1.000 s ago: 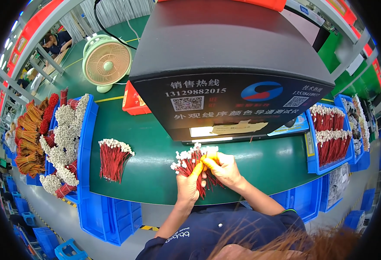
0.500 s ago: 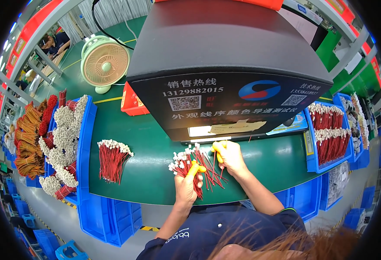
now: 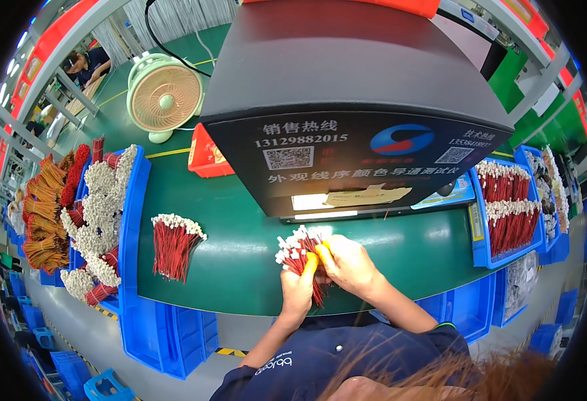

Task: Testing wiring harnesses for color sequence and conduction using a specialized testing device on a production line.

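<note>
My left hand (image 3: pixel 297 292) is wrapped round a loose bundle of red wires with white connectors (image 3: pixel 298 248), the connector ends fanning up and away from me. Against the right side of that bundle, my right hand (image 3: pixel 351 266) has its fingers closed, pinching at the wires; its fingertips are partly hidden. Yellow finger covers show on both hands. To the left, another bunch of red wires with white connectors (image 3: pixel 176 247) lies flat on the green table (image 3: pixel 240 294).
A large black box-shaped machine (image 3: pixel 360 80) stands just beyond my hands, with a lit slot at its base. Blue bins of bundled wires flank the table, left (image 3: pixel 131 227) and right (image 3: pixel 482 234). A green fan (image 3: pixel 166 101) and red box (image 3: pixel 206 155) stand at back left.
My right hand has come down and left from beside the machine's base to the bundle in my left hand. The wires spread out at the right are now gathered closer together.
</note>
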`<control>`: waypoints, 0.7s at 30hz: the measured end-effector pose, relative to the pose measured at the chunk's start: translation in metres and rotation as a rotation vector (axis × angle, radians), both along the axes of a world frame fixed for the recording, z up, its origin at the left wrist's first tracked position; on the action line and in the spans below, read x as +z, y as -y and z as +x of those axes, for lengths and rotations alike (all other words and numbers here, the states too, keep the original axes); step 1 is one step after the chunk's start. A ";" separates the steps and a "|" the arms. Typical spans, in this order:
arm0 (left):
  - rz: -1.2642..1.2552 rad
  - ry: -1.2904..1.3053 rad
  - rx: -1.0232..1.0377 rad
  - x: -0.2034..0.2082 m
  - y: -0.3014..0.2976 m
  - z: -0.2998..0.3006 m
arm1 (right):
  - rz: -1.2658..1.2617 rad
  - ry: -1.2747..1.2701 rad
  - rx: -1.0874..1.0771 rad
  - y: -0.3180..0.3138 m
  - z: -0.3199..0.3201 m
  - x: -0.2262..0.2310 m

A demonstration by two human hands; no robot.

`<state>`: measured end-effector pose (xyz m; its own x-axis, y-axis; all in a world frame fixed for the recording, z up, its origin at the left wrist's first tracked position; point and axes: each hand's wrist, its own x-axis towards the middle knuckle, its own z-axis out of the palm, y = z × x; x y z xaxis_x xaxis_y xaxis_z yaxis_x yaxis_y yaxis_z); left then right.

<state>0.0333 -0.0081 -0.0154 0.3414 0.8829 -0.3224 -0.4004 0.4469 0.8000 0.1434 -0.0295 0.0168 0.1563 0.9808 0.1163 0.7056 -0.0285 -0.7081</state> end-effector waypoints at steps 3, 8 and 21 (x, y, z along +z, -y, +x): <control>0.027 -0.087 -0.069 -0.009 -0.001 -0.008 | -0.234 -0.253 0.015 0.002 0.006 0.027; -0.228 0.162 -0.104 -0.007 -0.008 -0.015 | -0.333 -1.329 -0.046 -0.006 0.026 0.006; -0.287 0.225 -0.087 -0.001 -0.009 -0.017 | -0.186 -0.802 -0.174 -0.014 0.007 -0.007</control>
